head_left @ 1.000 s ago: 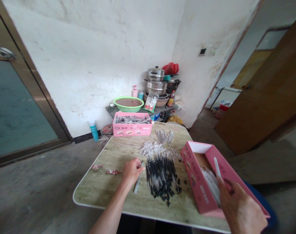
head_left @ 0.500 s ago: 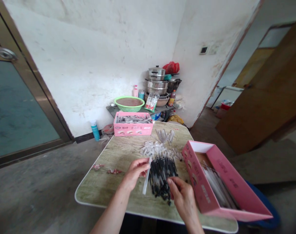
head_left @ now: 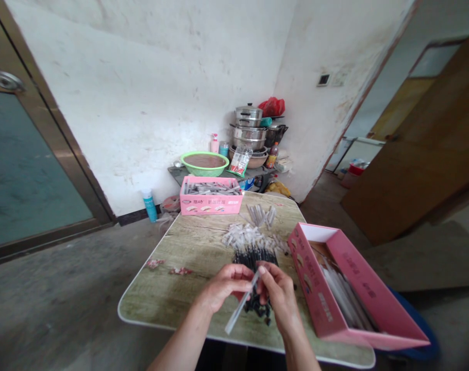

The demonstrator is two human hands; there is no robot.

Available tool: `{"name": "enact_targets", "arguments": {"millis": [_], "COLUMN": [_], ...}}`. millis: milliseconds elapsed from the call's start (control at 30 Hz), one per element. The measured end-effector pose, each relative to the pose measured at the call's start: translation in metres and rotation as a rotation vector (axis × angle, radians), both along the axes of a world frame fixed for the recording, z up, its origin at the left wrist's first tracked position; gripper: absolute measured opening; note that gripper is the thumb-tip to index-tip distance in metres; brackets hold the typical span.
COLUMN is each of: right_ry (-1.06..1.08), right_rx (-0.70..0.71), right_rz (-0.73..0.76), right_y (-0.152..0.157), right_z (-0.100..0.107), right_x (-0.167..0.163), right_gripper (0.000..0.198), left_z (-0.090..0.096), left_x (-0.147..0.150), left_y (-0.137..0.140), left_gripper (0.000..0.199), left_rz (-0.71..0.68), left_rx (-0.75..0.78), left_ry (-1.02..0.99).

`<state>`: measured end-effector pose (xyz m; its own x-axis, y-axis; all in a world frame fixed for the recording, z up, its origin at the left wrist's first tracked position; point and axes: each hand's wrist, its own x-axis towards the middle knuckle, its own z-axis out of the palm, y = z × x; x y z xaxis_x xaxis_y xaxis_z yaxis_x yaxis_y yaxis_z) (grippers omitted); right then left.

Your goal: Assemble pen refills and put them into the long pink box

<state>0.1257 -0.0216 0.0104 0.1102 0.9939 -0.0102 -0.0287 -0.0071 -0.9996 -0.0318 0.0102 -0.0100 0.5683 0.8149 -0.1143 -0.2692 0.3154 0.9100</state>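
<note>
A slim clear plastic tube, much like a pen barrel, slants over the near part of the table. My left hand pinches it along its upper half. At its upper end, the thumb and fingers of my right hand close on it; whether they also hold a small piece is hidden. Beneath both hands lies a bundle of thin black sticks resembling pen refills, partly covered by my fingers. Just beyond it spreads a heap of small whitish translucent pieces, with short clear tubes behind.
On the right of the wood-patterned table stands a long pink box holding clear tubes. A smaller pink box, full of similar pieces, sits at the far left edge. Behind are a green basin and stacked pots.
My right hand has moved up and left from the black sticks to the tube's upper end. My left hand has come nearer and rightward, tilting the tube further.
</note>
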Motion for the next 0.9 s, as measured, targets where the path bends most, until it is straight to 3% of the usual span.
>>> {"name": "enact_targets", "arguments": {"millis": [100, 300, 433, 567, 800, 900], "right_ry": [0.209, 0.627, 0.647, 0.595, 0.568, 0.573], "right_rx": [-0.020, -0.133, -0.165, -0.202, -0.206, -0.222], "right_rz": [0.001, -0.049, -0.040, 0.075, 0.282, 0.324], "right_y": [0.002, -0.006, -0.014, -0.022, -0.031, -0.033], "right_z": [-0.004, -0.011, -0.015, -0.020, -0.019, -0.020], "right_x": [0.004, 0.009, -0.001, -0.009, -0.015, -0.018], "right_gripper": [0.028, 0.027, 0.028, 0.029, 0.041, 0.045], "left_z": [-0.002, -0.002, 0.000, 0.001, 0.005, 0.006], "left_x": [0.002, 0.001, 0.005, 0.005, 0.003, 0.003], "left_y": [-0.002, 0.005, 0.006, 0.006, 0.002, 0.003], "left_gripper": [0.027, 0.033, 0.033, 0.026, 0.031, 0.031], "left_rz": [-0.026, 0.246, 0.334, 0.423, 0.314, 0.361], "left_rx": [-0.050, -0.066, -0.004, 0.024, 0.049, 0.029], "left_ry": [-0.091, -0.358, -0.344, -0.268, -0.138, -0.155]}}
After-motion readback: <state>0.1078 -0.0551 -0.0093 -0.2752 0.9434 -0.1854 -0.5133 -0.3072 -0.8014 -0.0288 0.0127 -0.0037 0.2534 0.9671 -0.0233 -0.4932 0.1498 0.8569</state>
